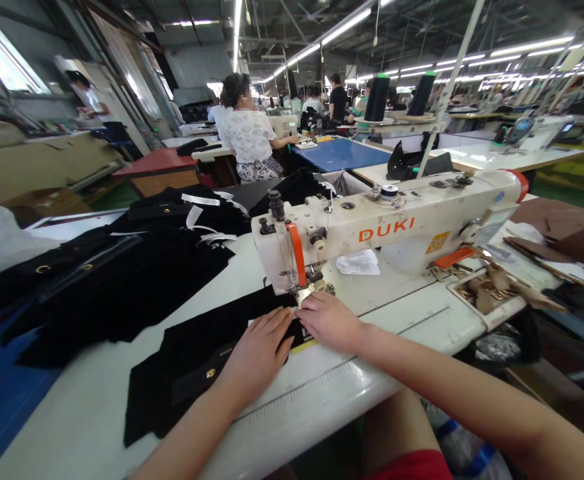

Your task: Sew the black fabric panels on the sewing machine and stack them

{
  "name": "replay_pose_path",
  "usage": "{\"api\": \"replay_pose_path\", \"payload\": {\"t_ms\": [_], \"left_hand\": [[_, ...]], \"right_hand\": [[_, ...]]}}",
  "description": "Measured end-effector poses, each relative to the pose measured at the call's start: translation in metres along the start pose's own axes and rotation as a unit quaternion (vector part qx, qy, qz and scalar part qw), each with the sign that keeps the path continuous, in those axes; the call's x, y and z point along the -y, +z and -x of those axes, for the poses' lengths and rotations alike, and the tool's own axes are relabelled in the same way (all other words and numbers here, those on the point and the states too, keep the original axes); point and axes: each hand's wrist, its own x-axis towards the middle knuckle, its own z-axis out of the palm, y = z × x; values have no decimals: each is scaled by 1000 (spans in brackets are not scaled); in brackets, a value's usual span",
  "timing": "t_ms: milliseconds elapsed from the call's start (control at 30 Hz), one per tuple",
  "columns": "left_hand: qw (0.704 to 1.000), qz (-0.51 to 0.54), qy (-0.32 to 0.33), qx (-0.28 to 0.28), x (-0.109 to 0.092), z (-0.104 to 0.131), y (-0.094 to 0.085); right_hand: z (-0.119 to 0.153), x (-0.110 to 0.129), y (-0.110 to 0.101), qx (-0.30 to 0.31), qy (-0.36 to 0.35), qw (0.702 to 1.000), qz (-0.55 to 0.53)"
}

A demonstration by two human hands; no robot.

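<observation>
A black fabric panel (172, 360) with a small gold metal fitting (211, 373) lies on the white sewing table, its far end at the needle area of a white sewing machine (342, 233) marked DUKI. My left hand (259, 353) rests flat on the panel, fingers stretched toward the presser foot. A bit of something white shows beside its fingertips. My right hand (329, 321) is at the panel's edge beside the presser foot, fingers bent and pressed together on the fabric. Both hands' fingertips nearly meet there. The needle itself is hidden.
A heap of black fabric pieces (122, 273) with white strips covers the left. A tray (487, 300) of small metal parts sits at the right edge, near brown pieces (562, 230). A folded white paper (359, 263) lies under the machine arm. A co-worker (249, 137) sits ahead.
</observation>
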Motion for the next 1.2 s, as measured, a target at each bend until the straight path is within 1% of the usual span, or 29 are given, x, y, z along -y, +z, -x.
{"api": "replay_pose_path", "payload": {"t_ms": [100, 200, 367, 500, 600, 933, 1033, 1200], "left_hand": [[1000, -2, -15, 0, 4, -8, 2], [1000, 3, -19, -3, 6, -12, 4], [1000, 10, -12, -7, -1, -5, 4], [1000, 16, -1, -10, -5, -2, 4], [1000, 10, -2, -6, -4, -2, 4], [1000, 13, 0, -10, -1, -7, 4], [1000, 9, 1, -9, -2, -1, 4], [1000, 13, 7, -16, -11, 21, 6]], "right_hand": [[-4, -4, 0, 2, 13, 1000, 0], [-7, -5, -1, 1, 20, 1000, -3], [-5, -4, -3, 14, 20, 1000, -4], [-4, -4, 1, 4, 23, 1000, -4], [-4, -4, 2, -1, 31, 1000, -3], [-6, -4, 0, 14, 52, 999, -4], [-5, -4, 0, 13, 53, 999, 2], [-4, -3, 1, 9, 35, 999, -6]]}}
